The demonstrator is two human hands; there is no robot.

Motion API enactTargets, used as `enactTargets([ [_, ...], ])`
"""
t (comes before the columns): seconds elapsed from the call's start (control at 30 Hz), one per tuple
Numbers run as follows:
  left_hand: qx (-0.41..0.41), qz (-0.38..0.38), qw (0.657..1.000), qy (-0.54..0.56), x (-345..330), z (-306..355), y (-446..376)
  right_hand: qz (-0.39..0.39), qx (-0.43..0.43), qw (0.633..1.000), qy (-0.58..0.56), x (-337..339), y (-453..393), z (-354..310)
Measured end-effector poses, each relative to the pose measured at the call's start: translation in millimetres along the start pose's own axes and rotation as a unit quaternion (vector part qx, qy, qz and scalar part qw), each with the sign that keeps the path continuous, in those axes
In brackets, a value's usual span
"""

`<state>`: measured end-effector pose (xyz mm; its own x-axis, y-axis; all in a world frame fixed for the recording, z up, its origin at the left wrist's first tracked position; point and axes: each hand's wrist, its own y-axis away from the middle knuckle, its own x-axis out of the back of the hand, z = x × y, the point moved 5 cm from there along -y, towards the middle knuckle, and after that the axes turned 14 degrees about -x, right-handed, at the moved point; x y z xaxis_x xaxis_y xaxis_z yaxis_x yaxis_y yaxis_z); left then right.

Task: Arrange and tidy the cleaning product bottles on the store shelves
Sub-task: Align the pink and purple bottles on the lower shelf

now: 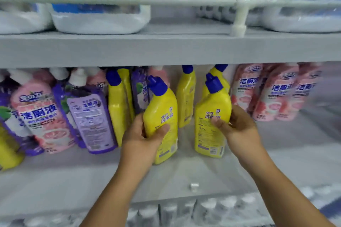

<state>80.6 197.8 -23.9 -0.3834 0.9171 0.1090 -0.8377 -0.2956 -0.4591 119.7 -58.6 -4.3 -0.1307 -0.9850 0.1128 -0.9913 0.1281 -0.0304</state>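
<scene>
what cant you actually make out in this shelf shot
- Head view: the small print on the left yellow bottle with a blue cap, partly covered by the left hand and blurred.
- Lower label of the right yellow bottle with a blue cap: the right hand overlaps it.
- Large white jugs on the upper shelf: tops cut off by the frame edge.
- White items below the shelf: too blurred to identify.

six yellow bottles [212, 116], two hands [145, 134], three white jugs [99, 5]
</scene>
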Motion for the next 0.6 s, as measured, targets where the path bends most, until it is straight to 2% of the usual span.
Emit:
enactTargets([
  [0.13, -0.003, 0.012, 1.000, -0.009, -54.3, -5.4, -14.5, 0.015, 0.033, 0.999, 0.038, 41.0, -41.3, 16.4],
  [0.27, -0.020, 0.012, 0.999, -0.045, -92.6, -13.9, -28.3, 0.007, 0.065, 0.997, 0.051, 52.2, -80.0, 25.4],
  [0.4, -0.042, 0.014, 0.996, -0.073, -112.3, -17.7, -38.7, -0.037, 0.083, 0.994, 0.052, 46.4, -105.9, 28.3],
  [0.6, -0.040, 0.001, 0.995, -0.093, -123.6, -19.5, -55.5, -0.032, 0.074, 0.994, 0.073, 42.5, -124.4, 30.0],
])
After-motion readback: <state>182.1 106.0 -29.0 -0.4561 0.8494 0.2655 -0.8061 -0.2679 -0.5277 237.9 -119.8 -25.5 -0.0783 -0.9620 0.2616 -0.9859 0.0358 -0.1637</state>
